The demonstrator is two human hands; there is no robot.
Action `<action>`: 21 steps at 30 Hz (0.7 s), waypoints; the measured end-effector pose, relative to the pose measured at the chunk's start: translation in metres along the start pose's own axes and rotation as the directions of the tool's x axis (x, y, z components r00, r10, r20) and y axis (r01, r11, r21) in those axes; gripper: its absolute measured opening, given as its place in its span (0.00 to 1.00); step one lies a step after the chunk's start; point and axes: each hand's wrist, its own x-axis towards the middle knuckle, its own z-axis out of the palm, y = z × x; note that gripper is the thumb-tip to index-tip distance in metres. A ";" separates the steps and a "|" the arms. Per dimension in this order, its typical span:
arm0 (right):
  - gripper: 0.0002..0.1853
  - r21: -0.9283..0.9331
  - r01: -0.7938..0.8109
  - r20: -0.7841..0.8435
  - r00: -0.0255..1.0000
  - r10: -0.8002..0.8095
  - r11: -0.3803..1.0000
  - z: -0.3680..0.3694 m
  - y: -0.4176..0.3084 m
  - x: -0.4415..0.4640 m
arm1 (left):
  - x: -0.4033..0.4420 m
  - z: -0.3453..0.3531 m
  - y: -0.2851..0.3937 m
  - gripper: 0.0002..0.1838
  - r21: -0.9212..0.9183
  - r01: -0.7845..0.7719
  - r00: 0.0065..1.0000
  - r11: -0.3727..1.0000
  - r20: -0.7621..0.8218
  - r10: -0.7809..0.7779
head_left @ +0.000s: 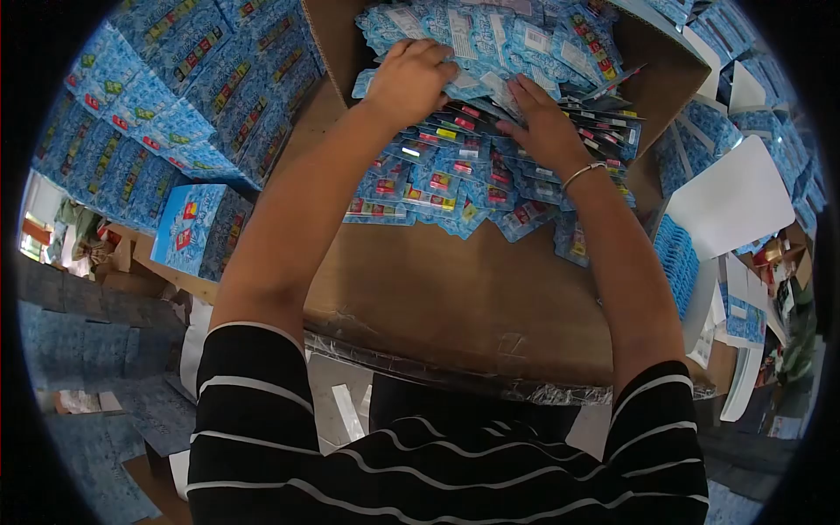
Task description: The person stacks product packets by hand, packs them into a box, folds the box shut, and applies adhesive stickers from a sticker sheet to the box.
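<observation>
A large pile of blue printed packets [442, 179] with small red and yellow patches spills out of an open cardboard box [667, 66] onto the table. My left hand [409, 83] reaches over the pile, its fingers bent around the edge of some packets. Opposite it, my right hand [544, 127], with a bracelet at the wrist, has its fingers and thumb on the same bunch. Between the hands, several packets show pale backs, some with barcodes. How many packets each hand grips is hidden.
Blue printed boxes [166, 96] are stacked high at the left, with one smaller box [197, 232] in front. At the right, an open white-lidded box [731, 197] holds a row of blue packets. The brown tabletop [455, 297] ends in a plastic-wrapped front edge.
</observation>
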 end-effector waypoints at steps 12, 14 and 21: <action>0.26 -0.221 -0.048 -0.012 0.999 0.046 0.974 0.002 -0.019 -0.001 | 0.005 0.005 -0.005 0.25 0.008 -0.047 0.996 0.999 0.078 0.047; 0.27 -0.134 -0.085 0.060 0.994 0.094 0.987 -0.004 -0.028 -0.010 | 0.003 -0.001 0.003 0.24 0.002 -0.063 0.994 0.998 0.086 0.063; 0.30 -0.122 -0.087 0.075 0.992 0.097 0.989 -0.007 -0.063 -0.088 | -0.043 -0.025 0.059 0.16 0.034 -0.250 0.964 0.968 -0.081 0.252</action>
